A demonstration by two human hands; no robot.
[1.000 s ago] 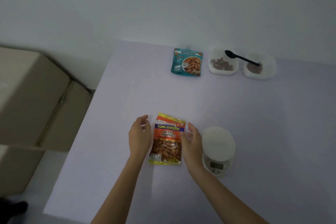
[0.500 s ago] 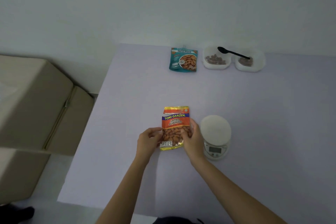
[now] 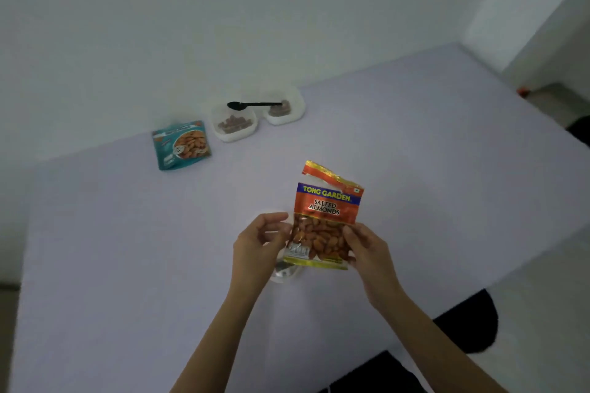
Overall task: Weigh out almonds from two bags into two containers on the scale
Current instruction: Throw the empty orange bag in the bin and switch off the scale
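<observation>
Both hands hold the orange salted-almond bag (image 3: 327, 217) upright above the lilac table (image 3: 127, 233). My left hand (image 3: 258, 242) pinches its lower left edge and my right hand (image 3: 367, 249) grips its lower right side. The bag's torn top stands open. Only a sliver of the white scale (image 3: 285, 274) shows below the bag, the rest hidden behind it. At the back lies a teal almond bag (image 3: 182, 145). To its right stand two white containers, the left one (image 3: 223, 136) and the right one (image 3: 298, 107), each with some almonds, a black spoon (image 3: 255, 104) lying across them.
The table runs against a pale wall at the back, and its right edge drops to the floor. A dark shape (image 3: 466, 322) sits below the table's near right corner. A small orange item (image 3: 522, 92) lies on the floor at far right.
The orange bag has been lifted off the table and now hangs in front of the scale. The view has swung to the right, so the cardboard boxes on the left are out of sight.
</observation>
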